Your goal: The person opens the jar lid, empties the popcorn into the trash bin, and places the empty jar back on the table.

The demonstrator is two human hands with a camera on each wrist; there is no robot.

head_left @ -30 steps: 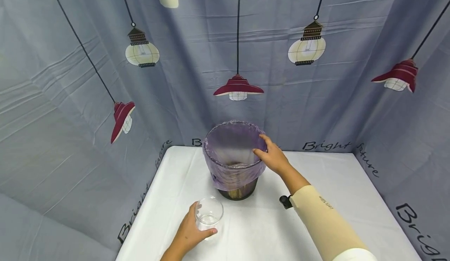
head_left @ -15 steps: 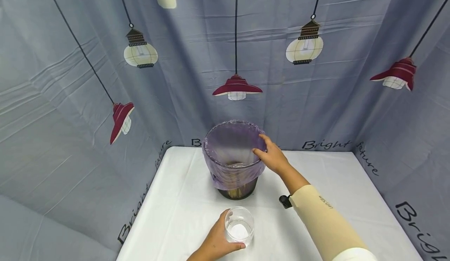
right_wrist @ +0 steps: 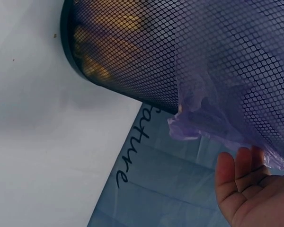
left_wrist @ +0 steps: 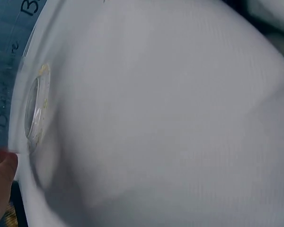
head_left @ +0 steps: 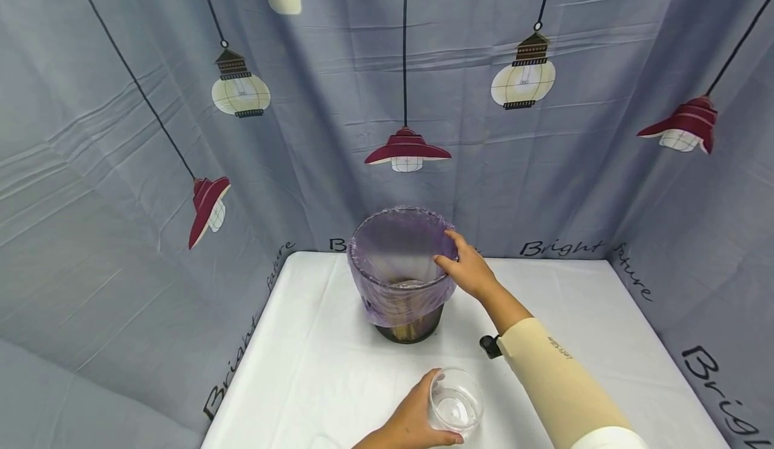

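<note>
My left hand (head_left: 406,417) grips a clear round plastic container (head_left: 457,387) from its left side, thumb on the near side and fingers behind. Its open top faces up and the inside looks empty. The left wrist view catches the container's base (left_wrist: 36,111) over the white cloth, with part of the hand (left_wrist: 2,182) at the edge. At the back, a dark mesh wastebasket (head_left: 417,331) wears a purple bag (head_left: 387,301) folded over its rim. My right hand (head_left: 471,271) holds that rim on the right; in the right wrist view its curled fingers (right_wrist: 225,172) lie by the bag's edge.
A white cloth covers the table (head_left: 314,361). Grey-blue curtains (head_left: 326,133) printed with lamps surround it on the back and sides. Yellowish contents (right_wrist: 118,28) show through the basket's mesh. A small black device (head_left: 490,346) is strapped at the right wrist.
My left hand has carried the clear container rightward and nearer to me, from left of the wastebasket to its front right. The right hand has stayed on the rim.
</note>
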